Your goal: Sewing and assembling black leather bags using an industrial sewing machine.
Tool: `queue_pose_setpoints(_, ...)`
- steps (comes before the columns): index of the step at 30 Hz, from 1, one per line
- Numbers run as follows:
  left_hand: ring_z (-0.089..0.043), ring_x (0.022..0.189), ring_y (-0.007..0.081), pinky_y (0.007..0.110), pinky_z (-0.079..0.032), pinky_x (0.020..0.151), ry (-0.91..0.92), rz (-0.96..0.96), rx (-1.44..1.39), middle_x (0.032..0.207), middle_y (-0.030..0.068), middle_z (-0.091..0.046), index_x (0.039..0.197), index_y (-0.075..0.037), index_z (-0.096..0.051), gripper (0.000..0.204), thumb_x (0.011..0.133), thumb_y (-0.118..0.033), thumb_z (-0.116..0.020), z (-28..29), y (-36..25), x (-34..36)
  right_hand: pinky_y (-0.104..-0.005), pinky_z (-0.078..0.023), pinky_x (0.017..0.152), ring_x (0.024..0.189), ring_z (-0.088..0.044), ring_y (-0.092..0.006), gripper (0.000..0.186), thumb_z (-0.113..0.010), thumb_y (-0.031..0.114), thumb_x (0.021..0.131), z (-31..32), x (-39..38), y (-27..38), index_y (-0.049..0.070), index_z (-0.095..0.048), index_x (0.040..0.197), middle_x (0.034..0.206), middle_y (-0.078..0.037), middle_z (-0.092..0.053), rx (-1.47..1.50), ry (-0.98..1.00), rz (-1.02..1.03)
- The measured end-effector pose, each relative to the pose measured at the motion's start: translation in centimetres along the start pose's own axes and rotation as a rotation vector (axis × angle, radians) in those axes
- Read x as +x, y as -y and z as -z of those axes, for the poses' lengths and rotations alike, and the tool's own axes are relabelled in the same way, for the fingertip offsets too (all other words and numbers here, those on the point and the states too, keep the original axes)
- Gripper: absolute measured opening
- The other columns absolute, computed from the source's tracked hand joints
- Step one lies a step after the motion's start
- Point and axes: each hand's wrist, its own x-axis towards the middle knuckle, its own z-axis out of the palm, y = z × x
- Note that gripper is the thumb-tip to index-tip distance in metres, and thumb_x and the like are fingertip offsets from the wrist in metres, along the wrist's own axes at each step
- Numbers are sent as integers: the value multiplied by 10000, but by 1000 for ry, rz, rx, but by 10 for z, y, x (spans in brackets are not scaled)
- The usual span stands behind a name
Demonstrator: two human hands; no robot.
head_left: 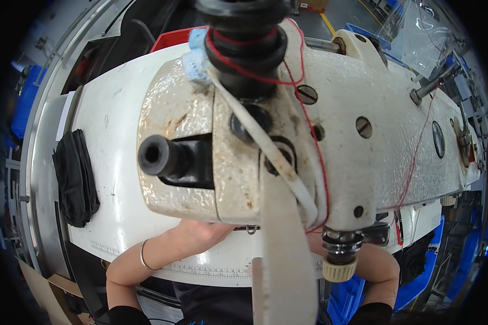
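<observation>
A white sewing machine head (341, 146) fills the middle of the picture, close up, and covers the place where my hands are. My left hand (203, 232) reaches in under its front left edge, with a bracelet (142, 255) on the forearm. The fingers of that hand are hidden beneath the machine. Of my right hand (315, 242) only a sliver shows, between a pale hanging strap (288, 260) and a cream knurled knob (339, 270). Whatever either hand touches or holds is out of sight. Red thread (314, 132) runs over the machine head.
A folded black cloth stack (76, 179) lies at the left of the white table (114, 146). A ruler strip (200, 269) follows the near edge. Blue bins (425, 271) stand at the right, with black cloth (416, 260). A cardboard box (49, 287) is at lower left.
</observation>
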Motion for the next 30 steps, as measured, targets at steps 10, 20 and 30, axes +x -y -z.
queue_pose_setpoints(10, -622, 958, 306, 390, -504, 825, 57, 38, -98, 1070, 156, -629, 1042, -42, -661, 346, 702, -52, -720, 6, -1, 6, -367, -448, 600, 754, -578, -234, 132, -597, 138, 739, 7, -7, 8, 30, -617, 811, 858, -89, -588, -586, 206, 155)
queue_pose_setpoints(20, -634, 776, 269, 363, -526, 671, 76, 43, -157, 893, 112, -646, 931, -9, -686, 316, 616, -4, -702, 11, -2, 16, -442, -466, 688, 796, -593, -254, 206, -589, 145, 724, 8, -5, 10, 24, -630, 885, 896, -124, -605, -564, 313, 56)
queue_pose_setpoints(30, -589, 844, 240, 377, -469, 780, -18, -78, -89, 915, 61, -615, 909, -18, -682, 308, 602, -42, -688, 8, 5, 23, -516, -484, 776, 837, -607, -274, 291, -580, 151, 709, 16, 10, 10, 18, -643, 960, 935, -159, -622, -597, 355, 25)
